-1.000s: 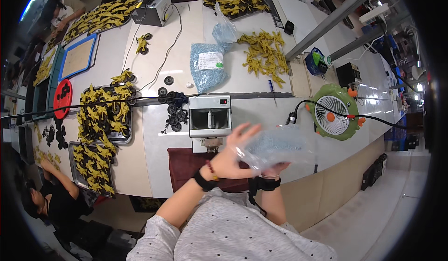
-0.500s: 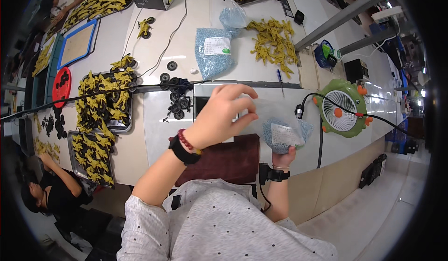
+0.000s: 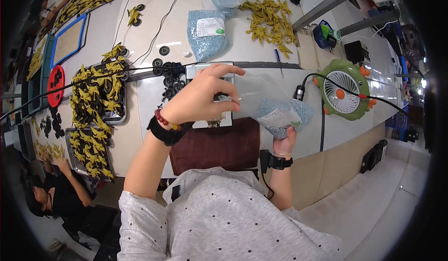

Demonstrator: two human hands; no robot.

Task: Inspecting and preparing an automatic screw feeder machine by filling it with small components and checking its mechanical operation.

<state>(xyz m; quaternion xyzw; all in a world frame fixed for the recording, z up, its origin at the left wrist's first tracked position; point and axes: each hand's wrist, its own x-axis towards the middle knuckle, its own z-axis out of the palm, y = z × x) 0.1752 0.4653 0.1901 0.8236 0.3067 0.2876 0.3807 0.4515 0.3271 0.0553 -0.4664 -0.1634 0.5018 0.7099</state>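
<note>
My right hand [image 3: 285,142] holds up a clear plastic bag of blue pellets [image 3: 280,116] from below, thumb on its near side. The bag is tilted, its pellets gathered at the right and its loose clear top stretching left. At that top edge is my left hand [image 3: 198,95], thumb and middle finger nearly together on the film, index finger held out above. Beneath the left hand sits a white box-shaped device [image 3: 226,116], largely hidden. A dark red cloth [image 3: 214,146] lies in front of it.
A second bag of blue pellets [image 3: 207,44] lies behind, with yellow figures [image 3: 268,25] to its right. Black wheels [image 3: 170,86] lie left of the device; trays of yellow-and-black toy motorcycles [image 3: 98,93] stand further left. A green fan [image 3: 343,90] is at right. A co-worker [image 3: 65,195] sits at left.
My left hand has moved left, over the device, and the bag's clear top now reaches further left. The bag tilts more in my right hand. The whole view has shifted slightly.
</note>
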